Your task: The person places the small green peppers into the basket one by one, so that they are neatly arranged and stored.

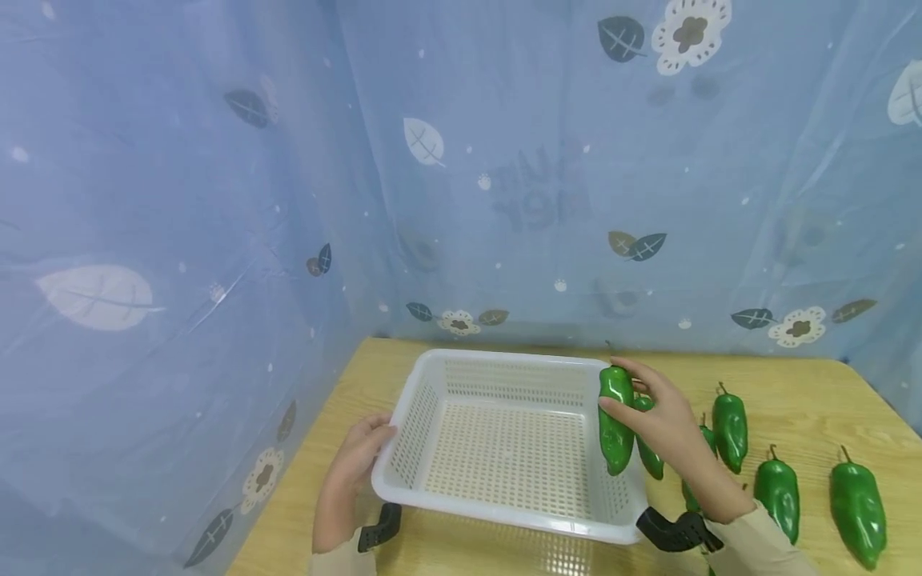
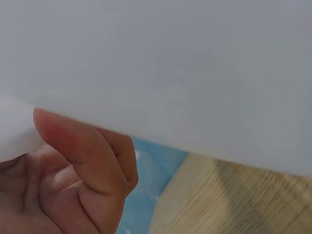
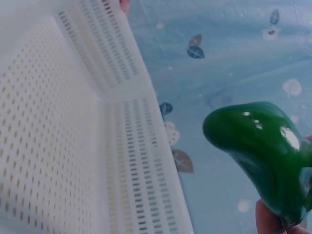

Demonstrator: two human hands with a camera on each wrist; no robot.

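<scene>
Along the back, only a thin strip of the worktop shows between the white basket and the blue printed sheet. On the left my room is tight as well: my left hand holds the basket's left rim, thumb on top, with a narrow band of wood between it and the worktop's left edge. To the right there is more room, wood showing toward the far right corner, though several loose peppers break it up, and one lies just past the basket's right end.

My right hand grips the held pepper by its upper part, thumb on one side and fingers on the other. The pepper hangs at the basket's right end, stem up and tip down; in the right wrist view it appears apart from the rim. It is deep glossy green with bright highlights, broad at the shoulder, bent along its length and rounded at the tip.
</scene>
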